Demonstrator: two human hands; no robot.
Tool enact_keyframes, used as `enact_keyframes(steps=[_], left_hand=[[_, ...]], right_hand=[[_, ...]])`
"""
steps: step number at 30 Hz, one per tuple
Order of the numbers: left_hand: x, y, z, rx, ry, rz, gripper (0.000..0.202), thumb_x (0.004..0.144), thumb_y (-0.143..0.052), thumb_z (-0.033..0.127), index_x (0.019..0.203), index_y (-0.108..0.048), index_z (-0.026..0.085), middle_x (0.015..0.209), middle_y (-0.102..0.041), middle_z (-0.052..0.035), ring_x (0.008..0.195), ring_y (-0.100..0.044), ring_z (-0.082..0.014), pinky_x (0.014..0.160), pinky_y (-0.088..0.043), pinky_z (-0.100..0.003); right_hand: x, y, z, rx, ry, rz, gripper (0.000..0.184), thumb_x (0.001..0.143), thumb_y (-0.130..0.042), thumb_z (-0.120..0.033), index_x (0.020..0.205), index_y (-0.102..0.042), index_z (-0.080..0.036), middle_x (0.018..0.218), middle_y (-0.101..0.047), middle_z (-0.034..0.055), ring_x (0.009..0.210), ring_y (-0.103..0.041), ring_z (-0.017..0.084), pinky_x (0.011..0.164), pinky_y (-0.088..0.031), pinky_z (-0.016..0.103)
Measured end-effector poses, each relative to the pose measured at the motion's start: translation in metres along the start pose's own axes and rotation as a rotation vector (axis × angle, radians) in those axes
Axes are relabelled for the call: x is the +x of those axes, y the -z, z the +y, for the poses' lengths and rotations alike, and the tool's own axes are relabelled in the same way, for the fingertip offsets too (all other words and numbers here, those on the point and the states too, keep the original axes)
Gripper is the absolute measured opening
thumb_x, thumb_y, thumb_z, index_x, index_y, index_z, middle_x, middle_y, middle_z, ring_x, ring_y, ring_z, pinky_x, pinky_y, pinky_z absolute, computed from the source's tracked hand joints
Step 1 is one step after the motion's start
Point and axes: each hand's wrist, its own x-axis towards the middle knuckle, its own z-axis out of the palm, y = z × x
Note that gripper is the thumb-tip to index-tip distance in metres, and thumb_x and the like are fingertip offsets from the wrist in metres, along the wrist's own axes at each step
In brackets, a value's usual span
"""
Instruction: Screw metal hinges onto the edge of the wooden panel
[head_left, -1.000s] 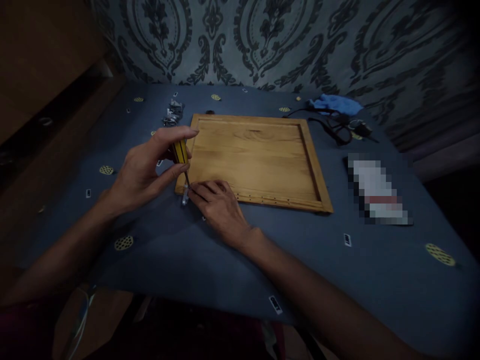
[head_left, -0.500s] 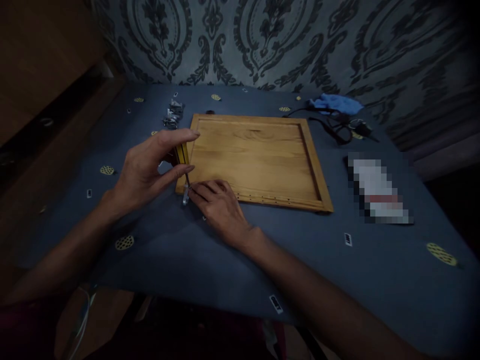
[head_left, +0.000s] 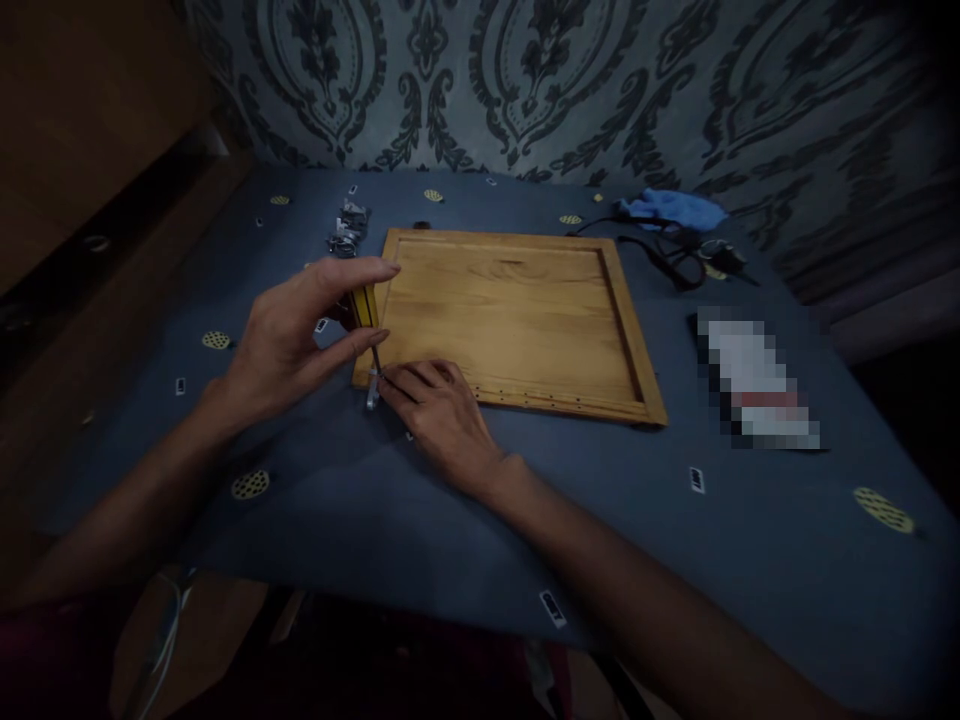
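A screwdriver (head_left: 364, 306) with a yellow and black handle is held by my left hand (head_left: 296, 325), its shaft pointing down. Its tip reaches a small metal hinge (head_left: 372, 390) at the near left corner of a framed wooden panel (head_left: 502, 310). My right hand (head_left: 446, 415) rests over the panel's near edge, its fingertips pinched against the hinge beside the screwdriver tip. Whatever lies right under those fingertips is hidden. Along the near rail of the panel, a row of small dark holes shows.
Several metal hinges (head_left: 349, 228) lie in a pile behind my left hand. To the right are a blue cloth (head_left: 671, 208), black-framed glasses (head_left: 679, 268) and a blurred-out flat object (head_left: 757, 380). A patterned cloth (head_left: 360, 520) covers the table; a wall (head_left: 450, 90) stands behind.
Both hands, the screwdriver and the panel hold nearly the same positions. The whole view has shifted very slightly.
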Motion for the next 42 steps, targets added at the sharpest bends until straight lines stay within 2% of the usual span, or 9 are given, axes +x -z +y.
enact_keyframes(steps=[4, 9, 13, 16, 19, 22, 26, 31, 42], left_hand=[[0.0008, -0.0006, 0.0018, -0.037, 0.017, 0.019, 0.043, 0.099, -0.074, 0.02, 0.14, -0.061, 0.019, 0.127, -0.077, -0.0076, 0.094, -0.074, -0.0121, 0.082, -0.065, -0.022], [0.001, 0.0033, 0.0026, -0.14, 0.004, -0.054, 0.045, 0.101, -0.069, 0.014, 0.144, -0.058, 0.02, 0.133, -0.074, -0.0079, 0.107, -0.075, -0.0122, 0.09, -0.065, -0.02], [-0.0031, 0.0033, -0.0001, -0.249, 0.077, -0.097, 0.048, 0.103, -0.066, 0.018, 0.149, -0.054, 0.024, 0.14, -0.07, -0.0083, 0.112, -0.075, -0.0145, 0.097, -0.066, -0.028], [-0.0058, 0.003, -0.0019, -0.317, 0.174, -0.044, 0.052, 0.101, -0.071, 0.024, 0.15, -0.055, 0.027, 0.142, -0.067, -0.0089, 0.11, -0.075, -0.0174, 0.097, -0.066, -0.033], [-0.0061, 0.0041, -0.0031, -0.334, 0.208, 0.015, 0.052, 0.098, -0.076, 0.024, 0.147, -0.058, 0.025, 0.141, -0.067, -0.0105, 0.109, -0.075, -0.0183, 0.094, -0.067, -0.033], [-0.0057, 0.005, -0.0036, -0.288, 0.216, -0.027, 0.05, 0.1, -0.073, 0.025, 0.148, -0.058, 0.026, 0.141, -0.067, -0.0102, 0.109, -0.074, -0.0184, 0.094, -0.067, -0.033], [-0.0057, 0.0046, -0.0029, -0.236, 0.158, -0.081, 0.054, 0.101, -0.069, 0.023, 0.152, -0.053, 0.03, 0.141, -0.068, -0.0071, 0.109, -0.075, -0.0178, 0.096, -0.067, -0.033], [-0.0054, 0.004, -0.0017, -0.198, 0.154, -0.097, 0.05, 0.103, -0.066, 0.02, 0.151, -0.053, 0.025, 0.14, -0.069, -0.0089, 0.11, -0.075, -0.017, 0.096, -0.067, -0.031], [-0.0011, 0.0032, -0.0004, -0.067, 0.046, -0.068, 0.048, 0.102, -0.067, 0.021, 0.148, -0.054, 0.024, 0.134, -0.074, -0.0078, 0.1, -0.076, -0.0143, 0.086, -0.067, -0.027]], right_hand=[[0.0, -0.0019, 0.0002, -0.043, 0.013, 0.014, 0.031, 0.109, -0.053, -0.015, 0.134, -0.071, -0.015, 0.13, -0.076, 0.0112, 0.117, -0.063, 0.025, 0.097, -0.045, 0.043], [-0.0008, -0.0025, 0.001, -0.057, 0.031, 0.041, 0.03, 0.11, -0.053, -0.017, 0.133, -0.07, -0.014, 0.128, -0.077, 0.011, 0.114, -0.063, 0.025, 0.094, -0.044, 0.042], [-0.0013, -0.001, 0.0006, -0.044, 0.021, 0.024, 0.03, 0.109, -0.052, -0.015, 0.133, -0.071, -0.015, 0.129, -0.077, 0.0113, 0.114, -0.062, 0.026, 0.095, -0.045, 0.043], [-0.0012, -0.0013, 0.0003, -0.048, 0.009, 0.009, 0.032, 0.109, -0.052, -0.014, 0.134, -0.071, -0.018, 0.13, -0.077, 0.0101, 0.116, -0.062, 0.025, 0.097, -0.046, 0.043], [-0.0013, -0.0023, 0.0004, -0.048, 0.014, 0.016, 0.032, 0.109, -0.051, -0.015, 0.135, -0.071, -0.014, 0.131, -0.077, 0.0105, 0.118, -0.062, 0.026, 0.097, -0.046, 0.043], [-0.0014, -0.0024, 0.0006, -0.029, 0.012, 0.012, 0.033, 0.109, -0.053, -0.015, 0.136, -0.07, -0.013, 0.134, -0.076, 0.0126, 0.12, -0.062, 0.027, 0.099, -0.046, 0.045], [-0.0009, -0.0015, 0.0004, -0.018, 0.003, 0.005, 0.033, 0.107, -0.054, -0.013, 0.136, -0.071, -0.015, 0.132, -0.076, 0.0131, 0.119, -0.062, 0.026, 0.099, -0.046, 0.044], [-0.0004, -0.0014, 0.0005, -0.018, 0.011, 0.012, 0.033, 0.108, -0.054, -0.014, 0.135, -0.071, -0.014, 0.131, -0.076, 0.0138, 0.118, -0.063, 0.027, 0.097, -0.047, 0.044], [-0.0001, -0.0014, 0.0008, -0.011, 0.003, 0.007, 0.032, 0.105, -0.059, -0.011, 0.135, -0.071, -0.015, 0.131, -0.076, 0.0129, 0.119, -0.063, 0.026, 0.098, -0.046, 0.042]])
